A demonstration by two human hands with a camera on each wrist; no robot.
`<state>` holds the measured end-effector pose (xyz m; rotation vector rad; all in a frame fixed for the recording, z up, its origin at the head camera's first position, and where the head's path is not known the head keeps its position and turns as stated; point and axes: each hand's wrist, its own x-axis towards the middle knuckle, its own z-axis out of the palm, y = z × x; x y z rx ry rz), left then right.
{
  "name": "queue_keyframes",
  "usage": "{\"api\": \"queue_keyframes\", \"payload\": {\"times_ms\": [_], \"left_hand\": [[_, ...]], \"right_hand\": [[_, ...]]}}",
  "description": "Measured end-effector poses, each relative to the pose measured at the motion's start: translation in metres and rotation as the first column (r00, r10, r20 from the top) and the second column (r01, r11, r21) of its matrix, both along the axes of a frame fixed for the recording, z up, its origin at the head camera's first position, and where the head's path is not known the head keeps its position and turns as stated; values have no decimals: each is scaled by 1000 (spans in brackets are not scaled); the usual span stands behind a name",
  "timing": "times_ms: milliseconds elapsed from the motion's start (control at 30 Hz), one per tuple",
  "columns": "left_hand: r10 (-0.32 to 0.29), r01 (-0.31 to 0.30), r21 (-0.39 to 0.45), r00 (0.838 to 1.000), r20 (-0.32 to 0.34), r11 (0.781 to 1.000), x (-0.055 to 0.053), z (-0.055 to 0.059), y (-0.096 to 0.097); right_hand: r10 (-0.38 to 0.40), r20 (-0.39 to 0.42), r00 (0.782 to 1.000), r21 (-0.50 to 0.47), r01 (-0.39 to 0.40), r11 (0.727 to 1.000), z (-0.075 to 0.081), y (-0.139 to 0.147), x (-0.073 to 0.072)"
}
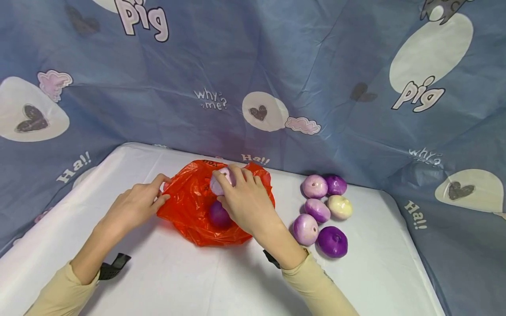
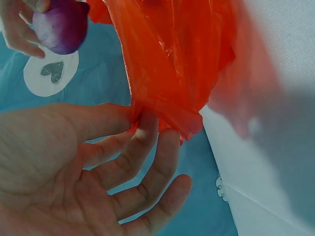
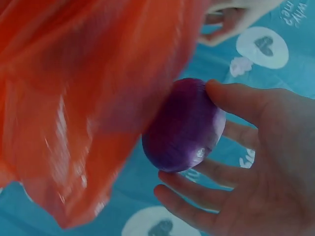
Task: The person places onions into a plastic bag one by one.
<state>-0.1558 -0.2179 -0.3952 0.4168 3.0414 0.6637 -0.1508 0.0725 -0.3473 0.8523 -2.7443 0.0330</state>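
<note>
My left hand [image 1: 134,202] pinches the left edge of a red plastic bag [image 1: 185,193] between thumb and fingers. The left wrist view shows the bag's thin film [image 2: 165,64] caught at the fingertips. Over the bag's open mouth, my right hand [image 1: 250,199] holds a pale purple onion [image 1: 217,186] with thumb and fingers. From the right wrist, that onion [image 3: 184,129] looks glossy and darker purple, right beside the bag's side. Inside the bag lies a dark purple onion [image 1: 219,215], partly covered by the right hand.
To the right of the bag, several onions sit in a group on the white tablecloth [image 1: 379,263]: a dark purple onion [image 1: 332,242], a cream-coloured onion [image 1: 340,207] and lighter purple ones [image 1: 305,229]. A blue printed cloth [image 1: 340,131] rises behind the table.
</note>
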Motion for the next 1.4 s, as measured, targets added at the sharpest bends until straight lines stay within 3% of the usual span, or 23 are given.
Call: {"api": "queue_keyframes", "payload": {"times_ms": [333, 733, 1100, 1400], "left_hand": [[0, 0, -2, 1000, 2, 1000, 2, 0, 0], [6, -6, 1, 1000, -21, 1000, 1, 2, 4], [6, -6, 3, 1000, -19, 1000, 1, 0, 4], [6, -6, 10, 1000, -16, 1000, 0, 1, 5]], "right_hand": [[15, 37, 999, 62, -17, 998, -18, -15, -9], [25, 64, 998, 33, -27, 999, -37, -26, -28], [-5, 131, 991, 59, -3, 998, -52, -33, -35], [-25, 102, 994, 82, 17, 996, -60, -37, -38]]}}
